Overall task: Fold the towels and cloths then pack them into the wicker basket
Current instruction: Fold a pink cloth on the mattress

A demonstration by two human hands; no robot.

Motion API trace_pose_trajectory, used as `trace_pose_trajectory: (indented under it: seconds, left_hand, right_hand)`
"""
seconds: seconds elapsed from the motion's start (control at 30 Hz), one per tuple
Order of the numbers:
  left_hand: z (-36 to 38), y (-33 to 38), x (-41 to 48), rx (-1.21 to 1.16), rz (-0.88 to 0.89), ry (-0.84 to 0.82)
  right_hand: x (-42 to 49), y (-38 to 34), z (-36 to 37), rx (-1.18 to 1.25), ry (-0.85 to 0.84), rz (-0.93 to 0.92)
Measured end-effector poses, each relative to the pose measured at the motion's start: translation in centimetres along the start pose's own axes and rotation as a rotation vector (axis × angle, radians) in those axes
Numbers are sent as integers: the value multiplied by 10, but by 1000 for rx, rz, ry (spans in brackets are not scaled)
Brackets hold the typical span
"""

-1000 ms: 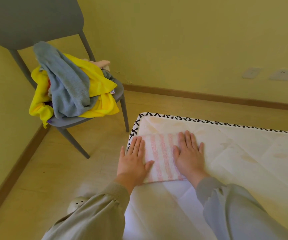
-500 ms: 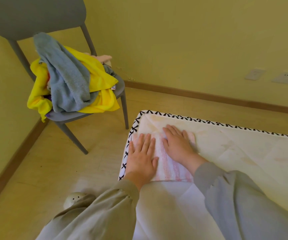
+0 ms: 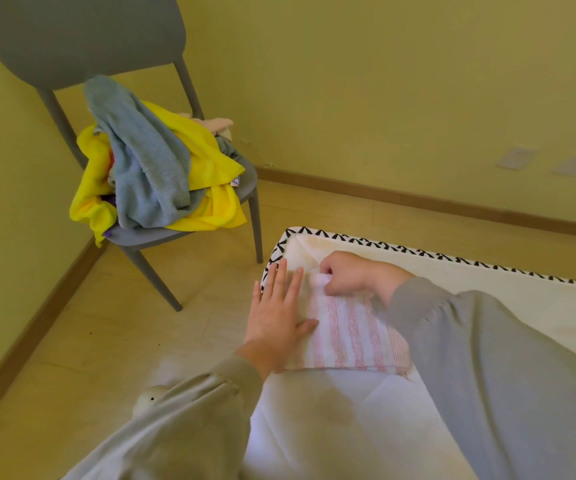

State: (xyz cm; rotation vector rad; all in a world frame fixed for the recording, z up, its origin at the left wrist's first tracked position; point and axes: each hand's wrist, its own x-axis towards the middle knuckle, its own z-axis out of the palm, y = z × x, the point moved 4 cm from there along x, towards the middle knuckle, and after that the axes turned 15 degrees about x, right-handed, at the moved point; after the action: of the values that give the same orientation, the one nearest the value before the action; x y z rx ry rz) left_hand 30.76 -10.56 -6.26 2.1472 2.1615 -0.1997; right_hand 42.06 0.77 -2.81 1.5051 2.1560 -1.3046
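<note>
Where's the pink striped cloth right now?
In the head view, the pink striped cloth lies lower centre on the mattress near its left corner, the left hand flat at its left edge, the right hand pinching its far end.

No legible text, tag (image 3: 236, 181) on yellow towel (image 3: 206, 147) unreadable

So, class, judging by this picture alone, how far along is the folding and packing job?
Done: nothing packed; no wicker basket shows. In hand: the pink-striped white towel lies flat on the white mattress, left hand pressing it, right hand pinching its far edge, apparently for a fold. Left: the blue-grey towel and yellow cloth heaped on the grey plastic chair.
</note>
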Motion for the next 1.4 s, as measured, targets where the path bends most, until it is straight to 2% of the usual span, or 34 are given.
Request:
trace_pose_trajectory:
  seconds: [0.13,0.23,0.37,0.53,0.57,0.7,0.77,0.83,0.97,1.1,1.17,1.3,1.4]
  left_hand:
    - [-23,-12,4,-188,-38,27]
    - [-38,-19,7,-438,-112,66]
    - [-43,-19,1,-982,-295,-18]
    - [-41,-10,-14,-1443,-487,-165]
    - [-39,-7,-17,-1548,-488,-225]
    - [-42,14,-32,-1933,-259,-521]
    - [-42,17,-32,-2008,-226,-551]
    - [-51,15,-30,-2088,-176,-485]
    - [-74,7,-35,-1924,-140,-505]
    - [-78,-8,-35,-1769,-160,-610]
    - [-71,-10,-34,-1654,-226,-629]
    - [-42,-13,-29,-1186,-434,-519]
    - [-26,-14,-23,-999,-468,-469]
  right_hand:
    - [-26,-7,-14,111,-35,-40]
    - [-50,-10,-27,202,-96,-50]
    - [-74,-3,-35,576,-157,-76]
    - [-98,-3,-40,1019,-190,-192]
    - [-102,-4,-42,1079,-180,-209]
    - [-114,-10,-48,1272,-144,-260]
    - [-119,-12,-50,1330,-115,-265]
    - [-121,-10,-51,1366,-80,-255]
    - [-120,7,-47,1396,6,-105]
    - [-114,28,-37,1319,-24,19]
    - [-106,40,-27,1226,1,71]
    - [-91,56,2,930,161,158]
    - [-79,68,14,715,271,177]
